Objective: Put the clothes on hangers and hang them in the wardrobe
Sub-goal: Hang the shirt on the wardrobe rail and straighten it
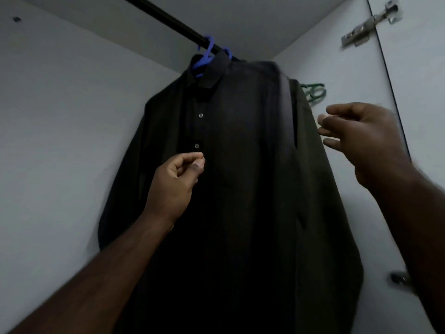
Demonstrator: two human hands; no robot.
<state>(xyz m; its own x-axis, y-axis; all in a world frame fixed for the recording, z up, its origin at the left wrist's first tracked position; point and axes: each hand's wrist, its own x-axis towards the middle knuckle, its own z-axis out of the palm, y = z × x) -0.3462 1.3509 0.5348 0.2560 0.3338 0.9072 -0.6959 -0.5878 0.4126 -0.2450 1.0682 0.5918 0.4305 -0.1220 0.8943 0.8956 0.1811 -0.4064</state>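
shirt [231, 165] hangs on blue hanger [204, 57] from wardrobe rail [168, 18] | my left hand [175, 182] pinches shirt front below a button | my right hand [361, 138] loose, fingers spread, holding nothing, beside shirt's right shoulder

Dim, flat light; the dark shirt [231, 177] beyond the fingers [192, 157] loses nearly all detail. The right hand [361, 138] is motion-blurred. Wide-angle bending skews the wardrobe walls [60, 116] at the edges.
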